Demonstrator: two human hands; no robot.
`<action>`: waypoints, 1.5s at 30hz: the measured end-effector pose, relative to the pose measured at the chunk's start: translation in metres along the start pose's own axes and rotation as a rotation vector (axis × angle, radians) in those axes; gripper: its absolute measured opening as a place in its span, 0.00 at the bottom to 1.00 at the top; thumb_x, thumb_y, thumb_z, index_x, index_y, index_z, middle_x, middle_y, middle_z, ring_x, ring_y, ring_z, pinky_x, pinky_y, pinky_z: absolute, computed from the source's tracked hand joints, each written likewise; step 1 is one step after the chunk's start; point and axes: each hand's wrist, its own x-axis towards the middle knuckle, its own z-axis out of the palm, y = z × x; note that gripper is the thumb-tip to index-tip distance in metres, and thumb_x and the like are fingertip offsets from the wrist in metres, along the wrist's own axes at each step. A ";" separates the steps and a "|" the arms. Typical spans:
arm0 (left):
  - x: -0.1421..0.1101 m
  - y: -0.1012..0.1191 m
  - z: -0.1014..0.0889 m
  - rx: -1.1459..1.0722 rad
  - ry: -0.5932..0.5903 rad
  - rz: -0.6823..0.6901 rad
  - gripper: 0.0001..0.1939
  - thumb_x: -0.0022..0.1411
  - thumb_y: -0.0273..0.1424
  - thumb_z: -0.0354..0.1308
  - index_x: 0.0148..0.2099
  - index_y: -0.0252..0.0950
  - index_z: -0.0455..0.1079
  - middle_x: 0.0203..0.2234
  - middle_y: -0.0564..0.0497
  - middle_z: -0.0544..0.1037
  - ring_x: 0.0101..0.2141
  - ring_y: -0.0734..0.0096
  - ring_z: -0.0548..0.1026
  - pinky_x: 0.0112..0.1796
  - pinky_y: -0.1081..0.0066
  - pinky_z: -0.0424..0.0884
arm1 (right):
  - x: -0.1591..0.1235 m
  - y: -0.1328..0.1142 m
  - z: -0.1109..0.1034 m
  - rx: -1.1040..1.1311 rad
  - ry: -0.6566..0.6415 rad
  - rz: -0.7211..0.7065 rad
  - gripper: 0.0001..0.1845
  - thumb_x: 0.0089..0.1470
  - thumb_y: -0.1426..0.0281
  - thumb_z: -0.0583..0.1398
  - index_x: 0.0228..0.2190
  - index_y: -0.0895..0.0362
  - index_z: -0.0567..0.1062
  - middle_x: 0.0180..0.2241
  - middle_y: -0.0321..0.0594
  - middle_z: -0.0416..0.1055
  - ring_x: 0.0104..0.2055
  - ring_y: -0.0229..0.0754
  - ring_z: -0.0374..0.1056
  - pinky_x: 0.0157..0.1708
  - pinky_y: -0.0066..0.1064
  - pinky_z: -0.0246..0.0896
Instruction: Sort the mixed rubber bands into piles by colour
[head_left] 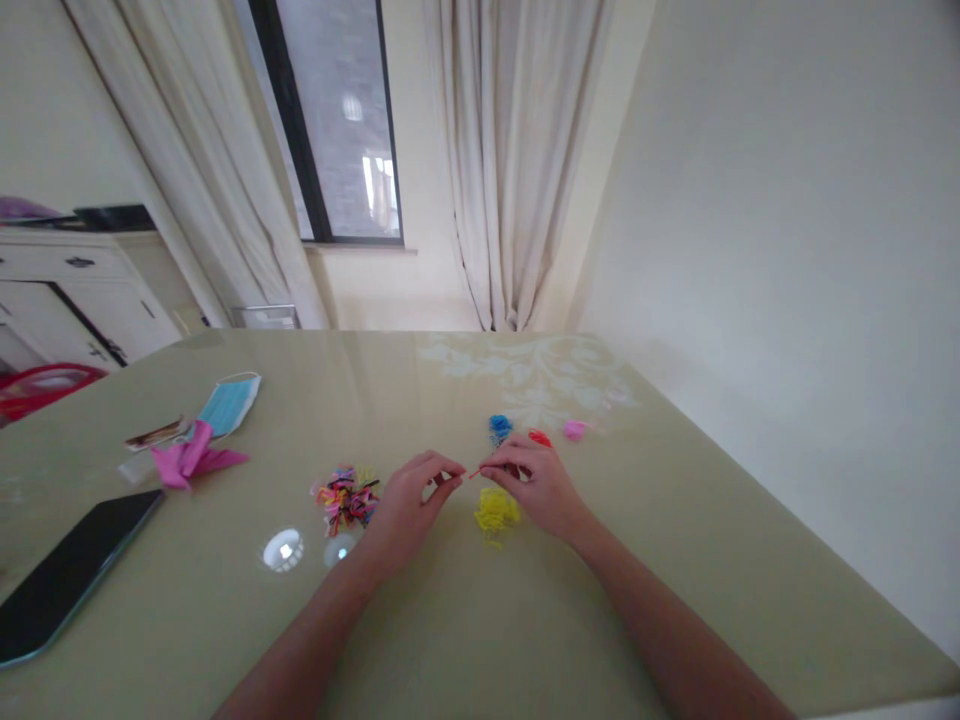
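Note:
My left hand and my right hand meet over the olive table, fingertips pinched close together. My right hand pinches a thin red elastic band that pokes out toward the left fingers. Whether the left fingers grip the same band I cannot tell. A mixed pile of coloured bands lies just left of my left hand. A yellow pile lies under my right hand. Small blue, red and pink piles sit beyond my right hand.
A dark phone or tablet lies at the left edge. Further back on the left lie a pink wrapper, a blue face mask and a small card. A wall borders the table's right side, with curtains and a window behind.

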 end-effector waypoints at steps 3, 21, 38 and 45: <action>0.002 -0.009 -0.012 0.162 0.097 -0.081 0.12 0.70 0.34 0.54 0.47 0.40 0.78 0.39 0.47 0.82 0.38 0.62 0.78 0.45 0.63 0.74 | 0.003 -0.006 -0.015 0.130 0.133 -0.017 0.11 0.59 0.58 0.69 0.36 0.51 0.87 0.31 0.40 0.75 0.29 0.38 0.67 0.27 0.30 0.60; -0.001 -0.033 -0.024 0.564 -0.168 -0.221 0.09 0.66 0.27 0.54 0.38 0.38 0.76 0.37 0.45 0.81 0.41 0.55 0.79 0.45 0.61 0.69 | 0.005 0.007 -0.068 -0.072 0.382 0.092 0.07 0.57 0.64 0.69 0.35 0.52 0.87 0.31 0.41 0.76 0.29 0.40 0.68 0.29 0.33 0.62; 0.001 -0.018 -0.010 -0.042 0.102 -0.134 0.11 0.66 0.39 0.56 0.41 0.40 0.77 0.36 0.50 0.84 0.37 0.63 0.81 0.43 0.65 0.76 | 0.002 0.071 -0.050 -0.733 0.096 0.361 0.12 0.64 0.72 0.62 0.34 0.53 0.87 0.34 0.44 0.75 0.36 0.45 0.70 0.35 0.33 0.57; 0.001 -0.017 -0.003 -0.284 0.102 -0.198 0.12 0.63 0.41 0.62 0.42 0.37 0.78 0.37 0.47 0.85 0.39 0.62 0.83 0.44 0.64 0.79 | 0.003 0.052 -0.055 -0.693 0.167 0.294 0.13 0.65 0.70 0.60 0.35 0.54 0.86 0.36 0.45 0.75 0.37 0.45 0.70 0.38 0.34 0.60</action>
